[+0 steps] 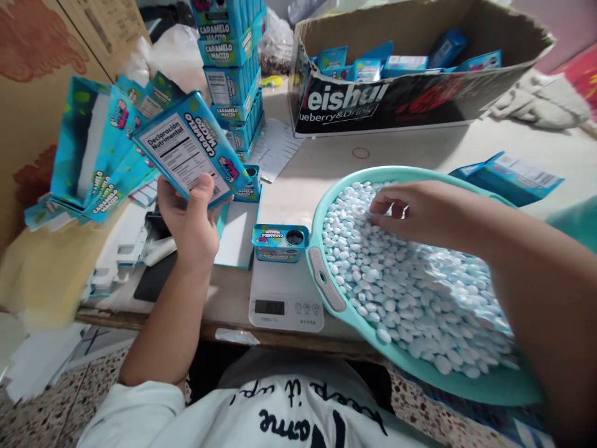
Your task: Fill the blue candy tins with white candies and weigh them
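My left hand (193,218) is wrapped round a blue candy box (191,149), tilted with its nutrition label facing me. On the right, my right hand (401,208) rests at the candies' surface, fingers curled and pressed together; what they pinch, if anything, is hidden. Pale blue-white candies (396,305) fill an oval turquoise tub (326,211). Between my hands a small blue box (280,242) stands on a white digital scale (285,298), whose display is lit but not clearly readable.
Behind stand a tall stack of blue boxes (231,81) and a black carton (336,102) holding several blue packs. Flattened and open blue boxes (96,149) lean at the left. Another blue pack (517,177) lies behind the tub. The table edge (275,341) is near me.
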### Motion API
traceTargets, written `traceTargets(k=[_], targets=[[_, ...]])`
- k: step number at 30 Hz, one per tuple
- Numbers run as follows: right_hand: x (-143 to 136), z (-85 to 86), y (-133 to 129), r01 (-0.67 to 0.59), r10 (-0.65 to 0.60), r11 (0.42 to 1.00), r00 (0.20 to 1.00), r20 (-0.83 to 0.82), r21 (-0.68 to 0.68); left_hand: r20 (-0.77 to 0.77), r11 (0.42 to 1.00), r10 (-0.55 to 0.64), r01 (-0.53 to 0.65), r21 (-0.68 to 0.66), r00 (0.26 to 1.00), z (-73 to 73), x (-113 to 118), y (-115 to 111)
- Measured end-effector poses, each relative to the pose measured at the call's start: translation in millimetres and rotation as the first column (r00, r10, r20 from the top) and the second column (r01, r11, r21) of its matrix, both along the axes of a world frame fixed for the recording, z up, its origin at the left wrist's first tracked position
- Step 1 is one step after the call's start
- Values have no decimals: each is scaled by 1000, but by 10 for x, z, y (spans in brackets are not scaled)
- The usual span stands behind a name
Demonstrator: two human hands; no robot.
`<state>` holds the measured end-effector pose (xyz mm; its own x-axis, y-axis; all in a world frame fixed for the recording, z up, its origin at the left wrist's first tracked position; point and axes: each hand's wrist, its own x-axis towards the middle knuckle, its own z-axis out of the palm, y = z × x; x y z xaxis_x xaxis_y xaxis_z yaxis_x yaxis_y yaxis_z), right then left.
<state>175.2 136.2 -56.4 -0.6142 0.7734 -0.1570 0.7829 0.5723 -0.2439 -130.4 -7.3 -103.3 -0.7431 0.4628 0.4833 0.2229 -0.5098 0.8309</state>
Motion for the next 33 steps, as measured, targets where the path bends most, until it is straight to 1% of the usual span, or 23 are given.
traceTargets(k=[1,2,5,7,10,13,17,20,25,28,30,32,33], targets=[[-12,4,-12,7,-7,1000,1000,20,-3,38,1000,-10,11,-21,999,11,6,-8],[-26,11,-27,18,-17,1000,999,42,-4,44,1000,-12,13,-18,999,18,11,-13],[-81,37,-83,39,-40,999,994,100,11,-66,995,-5,11,99,998,13,24,-6],[-113,45,-114,33,-37,999,993,112,38,-99,991,-20,33,132,995,-5,40,10],[-129,49,-145,17,-25,997,994,107,77,-51,997,-26,30,78,998,-12,73,22],[-107,72,-183,-10,2,996,996,94,93,10,1000,-7,7,29,1000,21,97,6],[-88,132,-255,-50,43,993,997,62,109,72,998,-57,54,40,996,69,97,-38],[-114,172,-275,-46,39,993,997,60,110,71,997,-67,65,37,995,72,86,-55],[-162,245,-228,5,-10,994,998,54,108,31,998,-48,47,37,998,54,90,-42],[-147,279,-225,39,-41,988,999,9,149,45,998,-58,57,31,997,60,101,-40],[-133,294,-267,50,-37,978,997,-68,201,36,997,-68,66,44,997,65,102,-44],[-143,317,-353,18,48,963,971,-235,270,-7,993,-75,76,90,997,63,95,-46],[-166,335,-410,-13,116,953,939,-325,302,-31,991,-72,75,110,997,57,90,-45]])
